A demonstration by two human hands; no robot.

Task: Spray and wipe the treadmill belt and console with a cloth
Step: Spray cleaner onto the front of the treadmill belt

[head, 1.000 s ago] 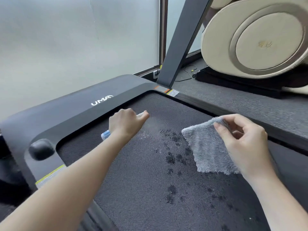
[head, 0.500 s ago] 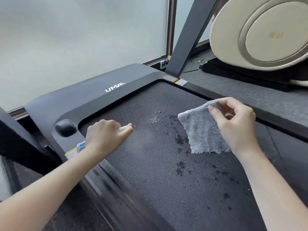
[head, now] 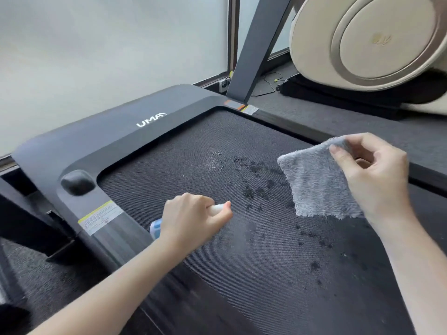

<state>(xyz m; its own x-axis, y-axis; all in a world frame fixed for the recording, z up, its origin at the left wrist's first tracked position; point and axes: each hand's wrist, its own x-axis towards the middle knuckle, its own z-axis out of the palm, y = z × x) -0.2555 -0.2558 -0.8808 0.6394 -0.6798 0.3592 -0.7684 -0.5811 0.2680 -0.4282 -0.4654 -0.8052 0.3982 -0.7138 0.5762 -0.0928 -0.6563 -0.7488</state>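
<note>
Belt (head: pixel 205 274): dark wet spots (head: pixel 254 192) near front.
Left hand (head: pixel 191 218): grips bottle (head: pixel 156 228).
Right hand (head: pixel 372 180): pinches cloth (head: pixel 316 184).
Risk: more spray could pool and seep under, unwiped.

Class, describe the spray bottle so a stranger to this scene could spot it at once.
Find the dark treadmill belt, dotted with wet spots. Near its left edge the left hand grips a small spray bottle. Its white nozzle and blue end stick out of the fist, unlike the grey cloth opposite.
</note>
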